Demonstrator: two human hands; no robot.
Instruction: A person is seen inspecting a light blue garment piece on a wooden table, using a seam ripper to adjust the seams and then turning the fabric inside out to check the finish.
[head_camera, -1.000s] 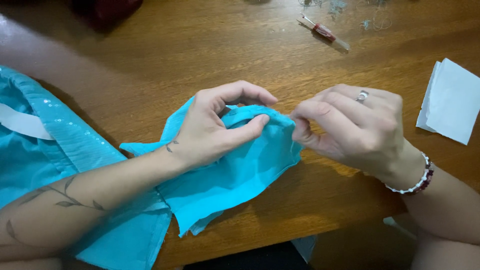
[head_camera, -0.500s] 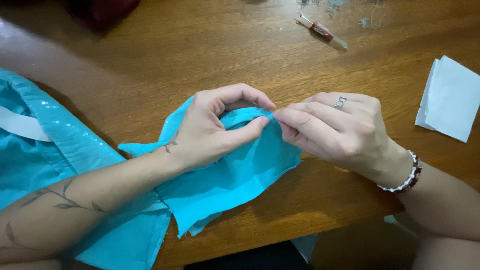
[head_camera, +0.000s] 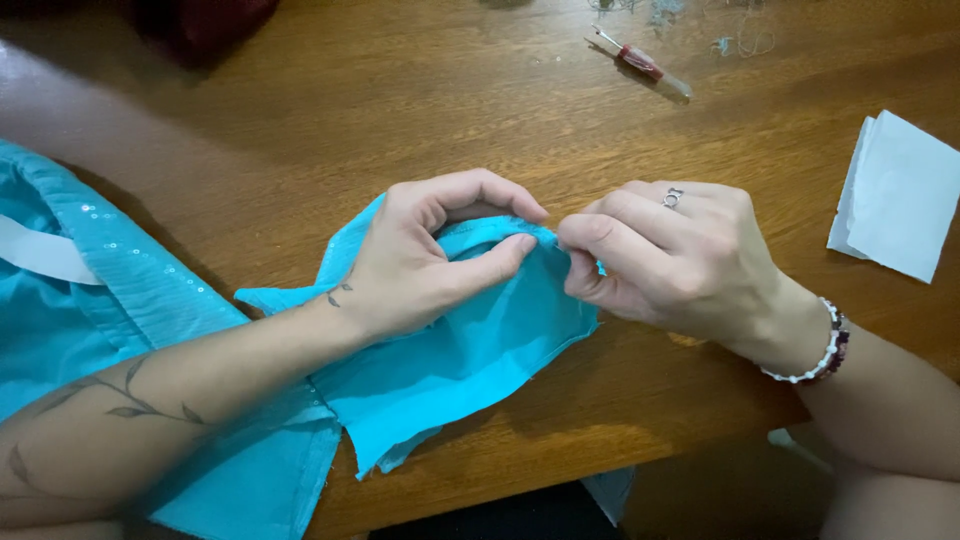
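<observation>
At the far left a large piece of turquoise garment (head_camera: 110, 310) with a sequinned band runs off the left and bottom edges, so its full shape cannot be made out, and a white strip (head_camera: 45, 255) lies across it, cut off by the left edge. The person's tattooed left forearm crosses over this cloth and hides much of it. From the garment a flap of turquoise fabric (head_camera: 470, 360) spreads rightward over the wooden table (head_camera: 300, 110), its lower corner hanging near the table's front edge. The left hand (head_camera: 420, 265) lies on this flap with the thumb and forefinger closed together on a folded upper edge of the fabric; the fold passes under the palm, so how far it runs beneath cannot be seen. Just beside it, the right hand (head_camera: 665, 260), wearing a ring and a beaded bracelet at the wrist, has its fingertips pressed together on the same edge, touching or almost touching the left thumb; whether anything small sits between those fingertips is hidden by the curled fingers. At the top left a dark red object (head_camera: 200, 20) is cut off by the upper edge and too dim to identify. Farther right along the top lies a small tool with a red handle and a clear cap (head_camera: 640, 62), and beyond it a tangle of loose threads (head_camera: 740, 35), hard to make out. At the right, folded white cloth pieces (head_camera: 895, 195) lie flat, well apart from the hands. No containers show anywhere on the table.
</observation>
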